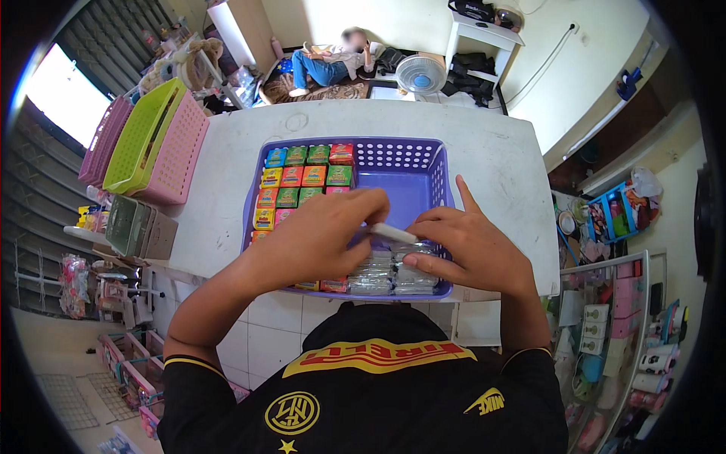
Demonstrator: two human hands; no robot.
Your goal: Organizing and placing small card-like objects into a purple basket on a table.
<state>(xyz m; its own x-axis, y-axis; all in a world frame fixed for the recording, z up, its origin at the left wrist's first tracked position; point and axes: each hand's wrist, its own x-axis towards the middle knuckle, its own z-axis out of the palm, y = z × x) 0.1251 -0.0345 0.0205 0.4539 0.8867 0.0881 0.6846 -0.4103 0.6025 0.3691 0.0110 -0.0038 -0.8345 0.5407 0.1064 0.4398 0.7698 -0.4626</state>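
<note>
A purple plastic basket with perforated walls sits in front of me on the white table. Small colourful boxes stand in rows along its left side. Stacks of clear-wrapped packets fill the near right corner. Above these stacks, a small pale flat packet is held between my two hands, slightly blurred. The thumb and index finger of my left hand pinch its left end, and this hand hides some of the boxes. My right hand grips the other end, its little finger extended, over the basket's right wall.
Pink and green plastic baskets stand at the table's left end beside grey-green bins. Beyond the far edge, a person lies on the floor near a fan. A glass shelf unit holds goods at right.
</note>
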